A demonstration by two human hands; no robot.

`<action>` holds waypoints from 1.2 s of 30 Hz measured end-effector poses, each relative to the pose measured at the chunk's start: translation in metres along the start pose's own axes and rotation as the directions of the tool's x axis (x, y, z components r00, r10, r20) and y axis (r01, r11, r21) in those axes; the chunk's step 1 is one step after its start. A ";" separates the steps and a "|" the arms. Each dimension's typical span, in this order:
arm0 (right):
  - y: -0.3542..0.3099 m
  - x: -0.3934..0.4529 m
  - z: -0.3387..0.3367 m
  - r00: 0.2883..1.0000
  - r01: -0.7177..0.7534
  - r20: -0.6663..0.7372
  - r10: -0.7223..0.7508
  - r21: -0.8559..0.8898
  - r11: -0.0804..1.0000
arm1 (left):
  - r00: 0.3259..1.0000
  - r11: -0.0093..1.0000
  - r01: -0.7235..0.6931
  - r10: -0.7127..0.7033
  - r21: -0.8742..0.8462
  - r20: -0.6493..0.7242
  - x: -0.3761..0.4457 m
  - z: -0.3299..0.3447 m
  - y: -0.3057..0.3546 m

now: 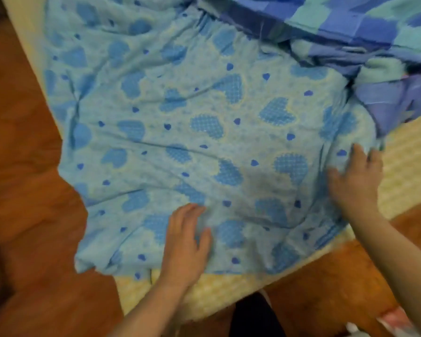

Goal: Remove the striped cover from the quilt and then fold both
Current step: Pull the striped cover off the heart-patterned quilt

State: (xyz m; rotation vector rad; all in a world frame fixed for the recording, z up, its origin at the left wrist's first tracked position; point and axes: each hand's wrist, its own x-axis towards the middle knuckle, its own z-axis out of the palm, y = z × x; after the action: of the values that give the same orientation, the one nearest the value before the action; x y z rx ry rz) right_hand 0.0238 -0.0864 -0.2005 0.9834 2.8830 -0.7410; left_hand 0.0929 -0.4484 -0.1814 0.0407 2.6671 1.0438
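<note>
Quilt (204,132), pale blue with darker blue hearts, lies spread and wrinkled over a yellow mattress (404,171), its near-left corner hanging past the mattress edge above the reddish floor (22,190). Left of the quilt only floor shows. At the quilt's near edge the left hand (185,244) lies palm down on the fabric, fingers straight and slightly spread, pointing away from the person; it presses flat and grips nothing, and its bare forearm crosses the mattress corner below the quilt. At the quilt's right edge the right hand (358,176) also lies palm down, fingers spread, fingertips right at the quilt's border; motion blur softens it, yet it looks flat and released, grasping nothing. Its forearm runs down to the lower right. Beyond the quilt's far-right corner the cover (365,27), in blue and teal stripes, lies bunched, overlapping the quilt there. No writing or label can be read on any fabric.
</note>
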 end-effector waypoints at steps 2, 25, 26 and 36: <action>0.015 -0.093 0.024 0.949 -0.311 0.007 0.314 0.159 0.937 | 0.938 0.966 0.237 -0.199 0.104 -0.285 -0.025 -0.057 -0.071; -0.115 -0.400 0.116 0.526 -0.850 -0.011 0.850 0.008 0.526 | 0.464 0.871 0.393 -0.465 0.296 0.754 -0.153 -0.158 -0.265; -0.132 -0.397 0.120 0.592 -0.803 -0.109 0.799 0.008 0.596 | 0.457 0.881 0.325 -0.464 0.343 0.759 -0.147 -0.162 -0.271; -0.398 -0.334 0.229 0.913 -0.368 0.227 0.339 0.102 0.924 | 0.653 0.687 0.694 -0.477 -0.213 0.589 0.065 -0.329 -0.375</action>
State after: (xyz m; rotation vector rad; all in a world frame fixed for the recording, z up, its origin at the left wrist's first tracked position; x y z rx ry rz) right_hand 0.0295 -0.6537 -0.1799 1.3118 2.4074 -0.9588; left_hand -0.0292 -0.9347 -0.2179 -0.5667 1.7256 1.1435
